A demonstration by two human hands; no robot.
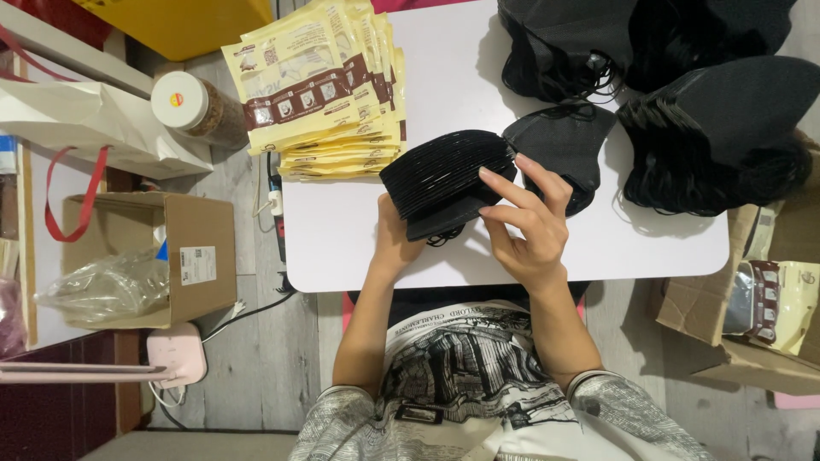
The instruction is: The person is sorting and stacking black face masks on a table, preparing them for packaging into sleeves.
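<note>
Head view: my left hand [395, 241] grips a fanned stack of black masks [444, 179] from underneath, fingers curled shut around its lower edge, mostly hidden behind the stack. The stack stands on edge over the white table [359, 248], just in front of my chest. Its long axis runs from lower left to upper right, and the fanned edges spread up and to the right. My right hand [525, 230] is loosely open, fingers stretched, fingertips [485, 173] touching the stack's right end. A pile of yellow pouches [320, 85] lies just beyond the stack, and heaps of black masks [717, 128] sit to the right.
</note>
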